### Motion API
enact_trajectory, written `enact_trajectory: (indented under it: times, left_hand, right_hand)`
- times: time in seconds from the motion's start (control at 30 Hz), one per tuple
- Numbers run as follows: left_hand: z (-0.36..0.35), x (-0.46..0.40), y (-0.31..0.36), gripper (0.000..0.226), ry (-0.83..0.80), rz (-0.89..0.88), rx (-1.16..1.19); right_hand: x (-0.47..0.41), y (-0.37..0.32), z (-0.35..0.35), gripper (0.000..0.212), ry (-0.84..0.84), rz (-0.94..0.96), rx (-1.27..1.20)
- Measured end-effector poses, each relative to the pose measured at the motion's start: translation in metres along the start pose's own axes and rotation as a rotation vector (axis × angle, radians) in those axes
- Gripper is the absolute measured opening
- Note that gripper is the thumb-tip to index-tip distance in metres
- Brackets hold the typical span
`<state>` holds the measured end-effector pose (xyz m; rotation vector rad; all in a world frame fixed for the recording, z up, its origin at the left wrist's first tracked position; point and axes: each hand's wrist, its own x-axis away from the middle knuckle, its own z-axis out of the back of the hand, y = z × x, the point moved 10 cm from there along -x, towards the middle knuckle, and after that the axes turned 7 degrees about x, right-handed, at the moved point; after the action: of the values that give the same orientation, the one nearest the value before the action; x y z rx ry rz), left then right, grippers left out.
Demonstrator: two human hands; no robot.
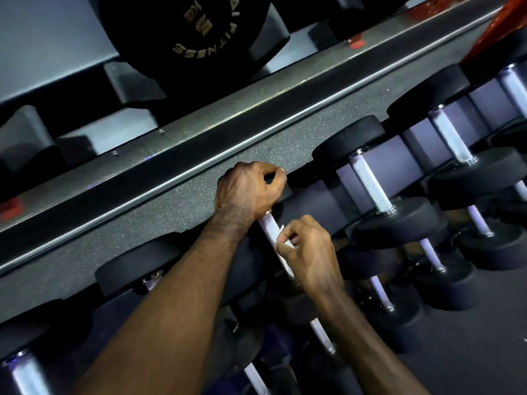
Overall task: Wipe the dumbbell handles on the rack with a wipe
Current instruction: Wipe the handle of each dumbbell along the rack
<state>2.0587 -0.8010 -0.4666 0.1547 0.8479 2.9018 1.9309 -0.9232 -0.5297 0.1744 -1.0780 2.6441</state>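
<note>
On the rack's middle row, the right hand (309, 252) pinches a white wipe (286, 243) against one knurled silver dumbbell handle (269, 228) while the left hand (249, 191) grips its black rubber head, with neighbouring handles seemingly still to wipe.

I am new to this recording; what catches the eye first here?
At centre, the right hand pinches a white wipe against a knurled dumbbell handle, while the left hand rests at that dumbbell's far end. Top left, a big black weight plate looms.

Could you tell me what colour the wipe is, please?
White; the wipe shows best in the head view, against the handle.
</note>
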Motion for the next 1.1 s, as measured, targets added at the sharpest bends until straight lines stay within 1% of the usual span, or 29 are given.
enact_trajectory:
  times: [0.07,0.17,0.23,0.3,0.33,0.4,0.43,0.53,0.63,0.7,0.77,0.83,0.9,1.03,1.1]
  left_hand:
    - [-0.001,0.000,0.000,0.035,-0.013,-0.001,-0.005]
    - [-0.004,0.000,0.010,0.035,-0.061,-0.027,-0.062]
    - [-0.005,0.000,0.021,0.032,-0.088,-0.069,-0.109]
    - [-0.007,-0.003,0.043,0.035,-0.091,-0.114,-0.099]
    - [-0.011,-0.007,0.057,0.038,-0.090,-0.128,-0.061]
    - [-0.019,-0.019,0.081,0.041,-0.068,-0.133,0.053]
    - [-0.022,-0.026,0.091,0.044,-0.059,-0.137,0.104]
    - [-0.041,-0.050,0.128,0.057,-0.068,-0.154,0.218]
    - [-0.061,-0.075,0.157,0.064,-0.067,-0.125,0.239]
    - [-0.075,-0.092,0.171,0.064,-0.081,-0.102,0.220]
    - [-0.091,-0.106,0.177,0.057,-0.131,-0.070,0.186]
    - [-0.107,-0.118,0.179,0.051,-0.190,-0.013,0.162]
    - [-0.116,-0.121,0.179,0.050,-0.212,0.022,0.117]
    - [-0.115,-0.119,0.183,0.041,-0.112,0.002,-0.060]
    - [-0.108,-0.117,0.182,0.036,-0.048,-0.006,-0.085]
  right_hand:
    - [0.001,0.016,0.008,0.019,-0.008,-0.098,-0.187]
    - [0.001,0.038,0.034,0.014,0.005,-0.230,-0.456]
    - [-0.009,0.047,0.061,0.013,0.051,-0.246,-0.566]
    - [-0.027,0.060,0.100,0.012,0.125,-0.222,-0.614]
    - [-0.037,0.069,0.124,0.012,0.174,-0.206,-0.590]
    - [-0.059,0.082,0.166,0.014,0.257,-0.161,-0.441]
    - [-0.070,0.085,0.179,0.014,0.270,-0.130,-0.357]
    - [-0.106,0.097,0.190,0.016,0.230,-0.057,-0.168]
    - [-0.132,0.100,0.180,0.023,0.161,0.022,-0.020]
    - [-0.140,0.104,0.168,0.023,0.074,0.049,0.002]
    - [-0.141,0.108,0.161,0.014,0.013,0.076,-0.001]
    - [-0.141,0.117,0.162,0.003,-0.008,0.078,-0.074]
    - [-0.138,0.126,0.162,0.010,-0.015,0.051,-0.151]
    - [-0.146,0.127,0.161,0.009,-0.007,0.036,-0.188]
    - [-0.151,0.122,0.160,0.008,0.007,0.040,-0.202]
